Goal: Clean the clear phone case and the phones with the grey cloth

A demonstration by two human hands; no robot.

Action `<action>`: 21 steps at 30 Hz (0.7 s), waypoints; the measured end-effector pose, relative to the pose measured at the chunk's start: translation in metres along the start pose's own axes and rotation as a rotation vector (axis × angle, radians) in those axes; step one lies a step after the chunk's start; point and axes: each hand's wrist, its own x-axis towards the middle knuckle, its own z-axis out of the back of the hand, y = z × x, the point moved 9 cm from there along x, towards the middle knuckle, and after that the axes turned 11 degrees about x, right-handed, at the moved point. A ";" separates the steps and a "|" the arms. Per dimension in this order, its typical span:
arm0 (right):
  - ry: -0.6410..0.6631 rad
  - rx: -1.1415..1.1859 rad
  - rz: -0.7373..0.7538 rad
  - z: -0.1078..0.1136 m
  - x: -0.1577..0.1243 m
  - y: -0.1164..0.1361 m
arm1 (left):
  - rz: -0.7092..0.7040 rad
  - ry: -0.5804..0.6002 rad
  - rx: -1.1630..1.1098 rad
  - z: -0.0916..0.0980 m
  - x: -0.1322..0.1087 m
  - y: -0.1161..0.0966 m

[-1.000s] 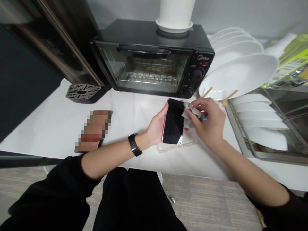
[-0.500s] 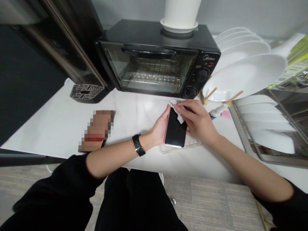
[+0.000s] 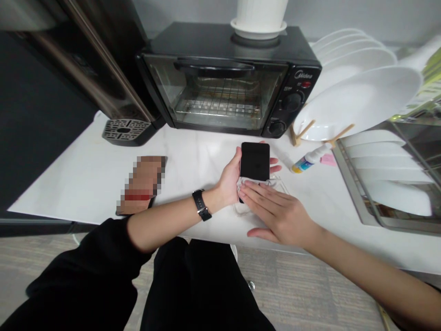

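Note:
A dark-screened phone [image 3: 255, 161] rests in my left hand [image 3: 231, 178], with the thumb along its left edge and fingertips showing past its right side. My right hand [image 3: 275, 209] presses a white wipe [image 3: 245, 180] flat on the phone's lower part, its fingers stretched out over the wipe and its thumb apart. Under the hands, a clear case or tray [image 3: 243, 208] lies on the white counter [image 3: 193, 161], partly hidden. To the right lies a small spray bottle [image 3: 305, 162] with a blue and yellow label.
A black toaster oven [image 3: 220, 92] stands behind the hands. On the left are a pixelated flat object [image 3: 141, 186] and a machine's drip tray [image 3: 126, 130]. White plates [image 3: 358, 101] stand at the right, beside a metal rack [image 3: 358, 202] and a pink item [image 3: 328, 159].
My right hand has moved from the phone's upper part to its lower part with the wipe, and its fingers have flattened. The spray bottle and the phone's upper screen are now more exposed.

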 end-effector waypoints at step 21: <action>-0.131 -0.021 -0.353 0.003 0.011 -0.074 | 0.063 -0.051 0.098 0.003 0.003 0.010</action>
